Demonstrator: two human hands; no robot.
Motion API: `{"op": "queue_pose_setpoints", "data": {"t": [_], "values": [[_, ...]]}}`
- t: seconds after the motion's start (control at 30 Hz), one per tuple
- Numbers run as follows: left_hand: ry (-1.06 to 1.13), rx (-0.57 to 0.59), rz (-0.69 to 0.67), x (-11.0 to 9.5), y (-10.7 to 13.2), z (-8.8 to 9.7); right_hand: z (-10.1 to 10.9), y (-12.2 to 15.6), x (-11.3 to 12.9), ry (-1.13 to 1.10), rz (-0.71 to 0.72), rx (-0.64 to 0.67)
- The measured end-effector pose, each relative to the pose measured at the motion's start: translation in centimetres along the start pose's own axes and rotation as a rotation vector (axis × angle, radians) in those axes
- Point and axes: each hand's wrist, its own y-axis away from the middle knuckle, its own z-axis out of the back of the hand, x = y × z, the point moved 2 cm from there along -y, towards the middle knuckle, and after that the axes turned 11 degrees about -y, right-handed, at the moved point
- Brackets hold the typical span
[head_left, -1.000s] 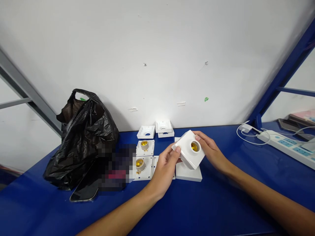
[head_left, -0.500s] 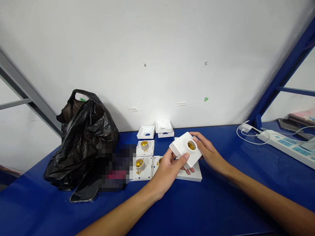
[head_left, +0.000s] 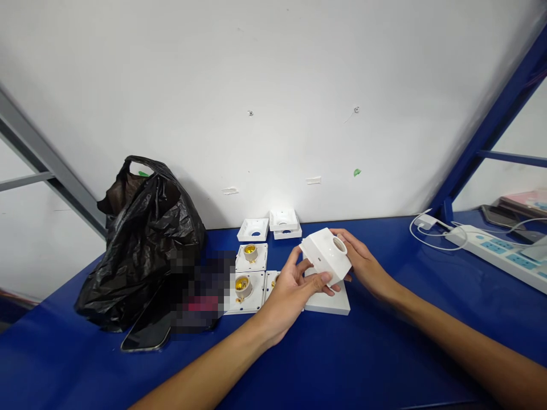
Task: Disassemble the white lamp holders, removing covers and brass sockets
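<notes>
Worktop (head_left: 384,353) was blue, backed by a white wall (head_left: 273,85), blue racking (head_left: 491,131) at right. One white square lamp holder (head_left: 325,259) was gripped just above it by both left hand (head_left: 290,290) and right hand (head_left: 363,265). Counted lying there: two brass-fitted bases (head_left: 250,253) in full view, a third half hidden, one black bag (head_left: 145,239), one phone (head_left: 147,336), one power strip (head_left: 499,250).

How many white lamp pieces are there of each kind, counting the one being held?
Held lamp holder: 1
Plain white block under it: 1
Bases with brass sockets: 3, one partly hidden
Empty white covers: 3
Total: 8
</notes>
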Motion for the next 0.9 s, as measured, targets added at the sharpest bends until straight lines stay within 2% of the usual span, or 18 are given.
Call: {"op": "queue_pose_setpoints", "data": {"t": [0.27,0.53,0.9], "values": [[0.094,0.015,0.004,0.4,-0.05,0.0,0.05,0.02,-0.13,-0.016,-0.023,0.014],[0.07,0.02,0.012,0.23,0.26,-0.19,0.07,0.07,0.29,0.058,0.019,0.012],[0.211,0.03,-0.002,0.16,0.13,-0.28,0.24,-0.17,0.12,0.064,0.008,0.0]]}}
